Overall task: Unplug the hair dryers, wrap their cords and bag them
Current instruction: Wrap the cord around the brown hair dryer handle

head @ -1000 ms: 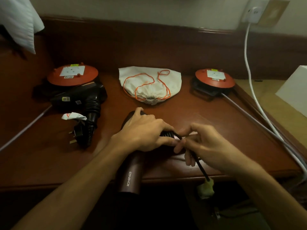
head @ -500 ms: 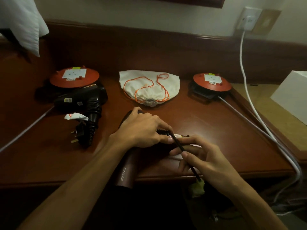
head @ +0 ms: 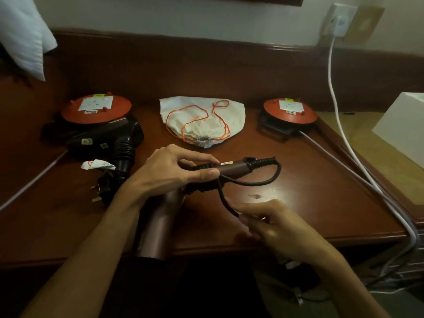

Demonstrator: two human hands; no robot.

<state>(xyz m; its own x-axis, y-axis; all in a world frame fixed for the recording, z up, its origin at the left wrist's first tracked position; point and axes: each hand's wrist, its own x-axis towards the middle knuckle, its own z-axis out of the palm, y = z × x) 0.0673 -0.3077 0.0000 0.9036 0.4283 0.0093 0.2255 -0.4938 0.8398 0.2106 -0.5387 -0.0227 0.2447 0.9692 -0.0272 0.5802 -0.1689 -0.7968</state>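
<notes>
1. The left hand [head: 174,171] is closed around the folded handle of a brown, tube-shaped hair dryer [head: 158,226], thumb and fingers pinching the handle over wound turns of its black cord [head: 259,181].
2. That dryer lies at the near edge of the dark red-brown wooden tabletop [head: 309,191], its barrel reaching past the edge toward the person.
3. The cord leaves the handle's ribbed end, loops to the right above the tabletop and runs back down to the right hand [head: 273,228].
4. The right hand pinches the cord between thumb and fingertips just above the near edge, to the right of the dryer.
5. A second, black hair dryer [head: 103,138] lies near the left edge, its cord wrapped and its black plug [head: 101,189] resting beside it with a white tag [head: 97,165].
6. A white cloth drawstring bag with an orange string [head: 202,120] lies drawn shut at the middle of the far edge.
7. Two round red cord reels with white socket plates sit near the far corners, one on the left [head: 96,110] and one on the right [head: 290,111].
8. A white cable [head: 332,88] runs from a wall socket [head: 339,21] down past the right edge.
</notes>
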